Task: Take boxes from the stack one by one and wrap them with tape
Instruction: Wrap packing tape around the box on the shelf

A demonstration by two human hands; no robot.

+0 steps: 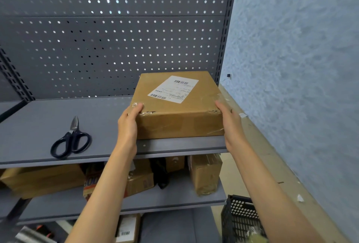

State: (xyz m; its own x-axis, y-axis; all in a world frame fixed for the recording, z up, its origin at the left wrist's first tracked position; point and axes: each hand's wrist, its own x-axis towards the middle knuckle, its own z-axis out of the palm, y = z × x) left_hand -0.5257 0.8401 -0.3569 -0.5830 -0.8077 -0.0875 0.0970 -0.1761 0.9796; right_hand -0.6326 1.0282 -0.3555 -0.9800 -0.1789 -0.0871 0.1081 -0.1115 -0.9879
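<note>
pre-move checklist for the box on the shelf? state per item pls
1. Both hands on box: left hand at its left side, right hand at its right: ok.
2. Box flat on shelf: ok.
3. Label faces up: ok.
4. Scissors within view, lying closed, apart from box: ok.
5. Tape roll in view: not ok, none seen.
6. Old tape at near corners torn and crinkled: not ok.
</note>
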